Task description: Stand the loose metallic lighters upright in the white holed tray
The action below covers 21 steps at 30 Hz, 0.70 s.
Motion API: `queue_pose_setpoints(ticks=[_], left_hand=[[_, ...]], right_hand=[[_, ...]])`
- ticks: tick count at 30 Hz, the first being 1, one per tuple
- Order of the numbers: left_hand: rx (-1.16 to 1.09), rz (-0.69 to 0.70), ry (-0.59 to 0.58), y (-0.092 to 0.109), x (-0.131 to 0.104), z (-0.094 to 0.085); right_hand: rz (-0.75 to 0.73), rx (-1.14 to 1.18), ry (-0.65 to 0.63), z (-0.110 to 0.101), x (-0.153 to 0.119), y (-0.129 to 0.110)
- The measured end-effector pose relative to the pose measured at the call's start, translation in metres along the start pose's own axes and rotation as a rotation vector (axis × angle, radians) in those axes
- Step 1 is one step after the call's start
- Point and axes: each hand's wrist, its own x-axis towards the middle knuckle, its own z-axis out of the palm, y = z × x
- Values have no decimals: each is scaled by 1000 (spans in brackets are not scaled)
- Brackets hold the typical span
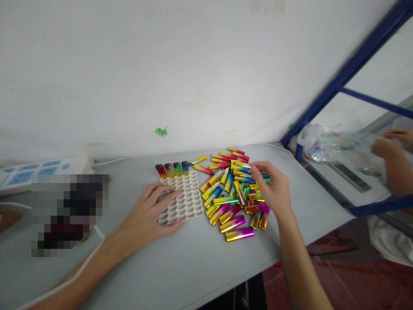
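Observation:
A pale tray with rows of small oval holes lies on the grey table. Several lighters with dark tops stand upright in its far row. My left hand rests over the tray's left side with fingers spread, the thumb along the near edge. Right of the tray is a loose pile of shiny metallic lighters in yellow, red, blue, green and purple. At the pile's right side my right hand pinches with thumb and index finger at the end of a yellow and blue lighter. Its other fingers are curled.
A white power strip and a pixelated dark object lie at the left, with a white cable crossing near my left forearm. A blue metal frame stands at the right. Beyond it are plastic bags and another person's hands.

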Motion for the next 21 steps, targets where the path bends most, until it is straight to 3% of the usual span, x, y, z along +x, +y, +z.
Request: queue_pose_setpoints(ticks=[3,6,11,21], left_hand=[[-10,-7,0,-1,0,-2],[-21,-5,0,-1,1,-2],[11,18,-14,-1,2,-2],[16,22,3,-1,0,2]], right_hand=[[39,-20,25,-19,-39,-8],[155,-53,88,-32,-85,-1],[305,-150,85,-30,-142,9],[363,-161,105,-18,-149,11]])
